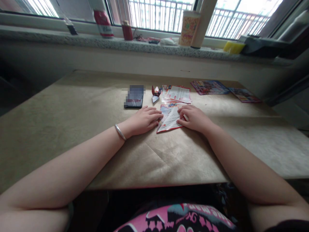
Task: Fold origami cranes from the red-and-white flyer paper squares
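A printed paper sheet (171, 119) with a diagonal fold lies on the table between my hands, its white text side and a coloured picture strip both showing. My left hand (146, 120), a silver bangle on its wrist, rests with fingers stretched out and their tips at the sheet's left edge. On the other side, my right hand (194, 117) has its fingers bent and its thumb close to them, gripping the sheet's right edge. Just beyond stand a small folded paper figure (155, 93) and a stack of similar sheets (177, 93). The sheet's right end is partly hidden.
A dark phone (135, 96) lies left of the paper figure. More colourful printed sheets (210, 87) are at the back right of the table (84, 119). On the windowsill stand a red can (103, 23), a small red bottle (127, 30) and a patterned cup (189, 29).
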{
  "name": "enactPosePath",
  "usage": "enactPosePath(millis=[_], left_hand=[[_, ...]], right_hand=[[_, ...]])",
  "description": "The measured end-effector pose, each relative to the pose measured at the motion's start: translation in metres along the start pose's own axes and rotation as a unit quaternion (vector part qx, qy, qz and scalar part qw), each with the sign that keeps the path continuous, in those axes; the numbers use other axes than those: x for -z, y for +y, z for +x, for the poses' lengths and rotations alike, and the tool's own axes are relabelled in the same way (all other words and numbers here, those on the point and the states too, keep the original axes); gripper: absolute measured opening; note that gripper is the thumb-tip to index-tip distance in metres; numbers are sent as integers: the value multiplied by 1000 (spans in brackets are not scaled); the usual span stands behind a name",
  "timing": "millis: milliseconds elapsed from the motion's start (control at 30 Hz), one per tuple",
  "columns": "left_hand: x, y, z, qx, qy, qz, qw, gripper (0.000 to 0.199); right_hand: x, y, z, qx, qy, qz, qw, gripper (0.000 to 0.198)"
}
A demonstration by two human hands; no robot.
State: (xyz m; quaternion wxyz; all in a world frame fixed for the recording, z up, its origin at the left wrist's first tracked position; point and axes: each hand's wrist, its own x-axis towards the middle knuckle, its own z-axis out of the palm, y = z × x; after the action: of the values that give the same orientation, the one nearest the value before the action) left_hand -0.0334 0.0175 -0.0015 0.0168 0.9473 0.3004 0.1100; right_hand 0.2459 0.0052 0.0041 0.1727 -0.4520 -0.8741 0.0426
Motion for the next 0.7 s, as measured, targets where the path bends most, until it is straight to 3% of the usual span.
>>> enactPosePath(millis=[200, 467, 600, 700], left_hand=[[-3, -1, 0, -30, 33, -4, 999, 37], [-1, -1, 0, -88, 65, -4, 994, 33], [-3, 0, 1, -41, 89, -25, 995, 41], [-6, -2, 1, 0, 65, -48, 997, 54]], right_hand=[[-8, -18, 1, -38, -25, -63, 997, 47], [-20, -14, 6, 2, -24, -46, 999, 41], [-24, -9, 7, 52, -32, 1, 998, 42], [-24, -8, 8, 77, -35, 24, 996, 43]])
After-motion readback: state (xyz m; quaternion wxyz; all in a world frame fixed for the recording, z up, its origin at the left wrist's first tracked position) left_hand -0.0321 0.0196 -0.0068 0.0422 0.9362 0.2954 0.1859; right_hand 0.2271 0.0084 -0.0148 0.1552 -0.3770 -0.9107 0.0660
